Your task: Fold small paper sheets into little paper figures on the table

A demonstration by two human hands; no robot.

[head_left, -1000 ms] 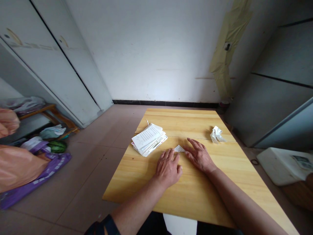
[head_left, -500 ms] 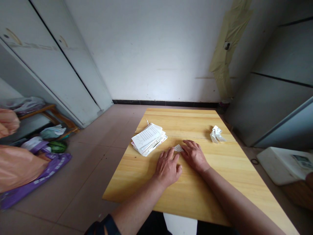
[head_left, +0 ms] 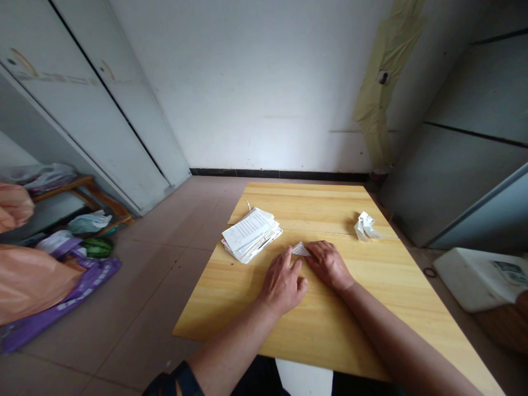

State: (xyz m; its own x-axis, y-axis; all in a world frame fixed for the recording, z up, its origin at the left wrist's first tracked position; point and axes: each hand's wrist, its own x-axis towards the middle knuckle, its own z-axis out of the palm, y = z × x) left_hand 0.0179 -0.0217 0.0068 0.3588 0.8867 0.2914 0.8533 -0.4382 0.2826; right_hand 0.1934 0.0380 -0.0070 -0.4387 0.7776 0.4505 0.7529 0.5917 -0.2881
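Note:
A small folded piece of printed paper [head_left: 301, 249] lies on the wooden table between my hands, its top coming to a point. My left hand [head_left: 284, 283] rests palm down at the paper's left side, thumb apart from the fingers and fingertips at its edge. From the right, my right hand [head_left: 330, 265] bends its fingers together over the paper's right corner and hides that part. A loose stack of printed sheets [head_left: 251, 234] sits beyond my left hand, near the table's left edge.
Crumpled white paper [head_left: 365, 226] sits on the right part of the wooden table [head_left: 305, 201]. On the floor at left are bags [head_left: 37, 286] and a watermelon [head_left: 97, 247]. A white box-like object [head_left: 466, 275] stands at right. Cabinet doors [head_left: 82, 110] flank the wall.
My right hand's fingers have drawn slightly toward me and bent closer together over the paper's right corner. More of the paper's point shows. My left hand has barely shifted.

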